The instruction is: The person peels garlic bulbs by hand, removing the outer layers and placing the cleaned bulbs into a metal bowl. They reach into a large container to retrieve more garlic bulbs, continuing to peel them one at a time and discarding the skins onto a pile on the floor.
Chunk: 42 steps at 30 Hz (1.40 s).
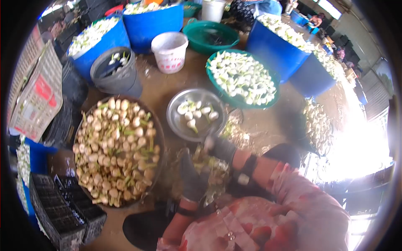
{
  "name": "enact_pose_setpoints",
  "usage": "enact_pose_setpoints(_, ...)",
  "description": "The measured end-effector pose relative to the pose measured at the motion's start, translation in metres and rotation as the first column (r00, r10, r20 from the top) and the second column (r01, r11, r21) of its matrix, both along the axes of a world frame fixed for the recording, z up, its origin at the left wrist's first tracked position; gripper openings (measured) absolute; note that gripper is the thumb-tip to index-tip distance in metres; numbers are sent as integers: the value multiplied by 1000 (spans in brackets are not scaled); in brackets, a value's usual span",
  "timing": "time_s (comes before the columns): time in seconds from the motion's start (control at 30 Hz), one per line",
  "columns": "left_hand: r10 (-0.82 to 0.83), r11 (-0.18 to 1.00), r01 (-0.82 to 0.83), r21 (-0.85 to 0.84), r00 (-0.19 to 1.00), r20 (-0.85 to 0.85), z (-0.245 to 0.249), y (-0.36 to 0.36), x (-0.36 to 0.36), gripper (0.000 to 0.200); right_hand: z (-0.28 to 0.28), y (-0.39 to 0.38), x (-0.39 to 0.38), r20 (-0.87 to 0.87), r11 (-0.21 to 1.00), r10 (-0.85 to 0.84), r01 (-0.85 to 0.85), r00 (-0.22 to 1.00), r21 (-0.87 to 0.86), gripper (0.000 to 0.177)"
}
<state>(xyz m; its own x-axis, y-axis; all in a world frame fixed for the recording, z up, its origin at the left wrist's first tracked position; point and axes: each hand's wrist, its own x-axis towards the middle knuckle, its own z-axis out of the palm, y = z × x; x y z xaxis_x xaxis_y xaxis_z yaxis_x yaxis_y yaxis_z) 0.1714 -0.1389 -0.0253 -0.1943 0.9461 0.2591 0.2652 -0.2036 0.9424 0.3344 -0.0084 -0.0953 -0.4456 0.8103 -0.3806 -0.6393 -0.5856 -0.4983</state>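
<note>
My left hand (192,182), in a dark grey glove, is low in front of me. Its fingers look apart, and I see nothing held in them. Beyond it, my gloved right hand (222,148) is curled by the near rim of a steel bowl (171,121); what it grips is blurred. Several peeled white bulbs (191,124) with short green stems, like fresh garlic, lie in that bowl. To the left stands a wide round tub (161,167) heaped with brownish unpeeled bulbs (115,150). Peelings (215,171) are strewn beneath and between my hands.
A green basin (276,94) of white bulbs stands beyond the bowl. Behind are a white bucket (169,52), a dark bucket (121,83), a green tub (205,46) and large blue tubs (272,50). Black crates (63,209) sit at lower left. Other people (316,20) are far back.
</note>
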Motion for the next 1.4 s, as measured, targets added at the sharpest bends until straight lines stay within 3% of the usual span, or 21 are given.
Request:
enact_pose_setpoints(0.1,118,991,-102,-87,973,198,8,-15,-2,62,81,90,61,-507,975,-197,114,839,-191,39)
enact_pose_setpoints(0.17,207,976,-169,-135,915,348,14,-22,-8,64,107,130,68,-40,986,-91,95,995,138,43)
enact_pose_setpoints(0.23,277,960,-223,-170,848,453,16,-28,-15,66,103,124,35,421,889,-2,-191,907,415,37)
enact_pose_setpoints(0.33,323,933,-237,-271,882,344,-22,-44,-36,62,142,65,-79,865,867,218,-497,451,41,45)
enact_pose_setpoints(0.37,321,919,-225,-323,903,286,-44,-52,-42,59,66,75,-83,922,497,95,-821,375,282,38)
enact_pose_setpoints(0.4,323,917,-226,-328,903,283,-41,-48,-49,55,-8,85,-87,872,45,-116,-875,475,482,32)
enact_pose_setpoints(0.47,332,922,-225,-316,880,340,-13,-44,-56,48,3,69,-160,721,-361,-493,-868,488,341,41)
enact_pose_setpoints(0.5,356,913,-208,-350,825,439,-12,-48,-58,46,39,51,-202,713,-264,-700,-945,49,-195,34)
enact_pose_setpoints(0.6,396,880,-79,-468,667,631,24,-31,-80,45,-48,52,-249,699,-225,-701,-974,145,-24,32)
enact_pose_setpoints(0.63,412,862,-81,-500,687,599,14,-30,-86,42,-2,37,-257,677,-228,-736,-944,7,-238,42)
enact_pose_setpoints(0.77,456,845,-147,-514,700,550,-18,-19,-96,39,27,36,-274,779,-295,-621,-896,-83,-331,46)
enact_pose_setpoints(0.87,436,879,-199,-433,701,564,-19,-22,-92,42,-115,68,-249,807,-164,-525,-962,271,216,26)
enact_pose_setpoints(0.93,416,902,-228,-366,683,600,-27,-33,-89,43,-75,54,-219,714,14,-658,-944,240,330,28)
enact_pose_setpoints(1.0,475,877,-105,-470,345,810,-34,-26,-91,42,-16,59,-191,876,281,-416,-883,242,377,31)
enact_pose_setpoints(1.03,193,981,-35,-190,188,963,-108,-38,-85,37,6,51,-178,915,438,-242,-804,324,401,34)
enact_pose_setpoints(1.07,218,973,-64,-222,577,787,-109,-43,-83,37,43,25,-167,800,850,200,-506,566,146,28)
enact_pose_setpoints(1.1,169,971,-63,-233,865,472,-115,-39,-80,38,59,7,-156,672,924,270,-383,690,23,26)
enact_pose_setpoints(1.17,101,954,86,-288,810,578,-90,-35,-61,42,54,-14,-124,501,952,303,-278,811,-125,24)
enact_pose_setpoints(1.23,252,933,293,-211,-111,961,-11,-26,-61,46,42,-25,-99,422,939,342,-321,839,-125,23)
enact_pose_setpoints(1.33,147,939,310,-151,34,988,0,-27,-49,47,32,-34,-79,244,923,384,-373,891,-91,26)
enact_pose_setpoints(1.4,85,960,253,-123,157,984,-49,-29,-39,50,35,-43,-60,509,922,319,-387,800,30,30)
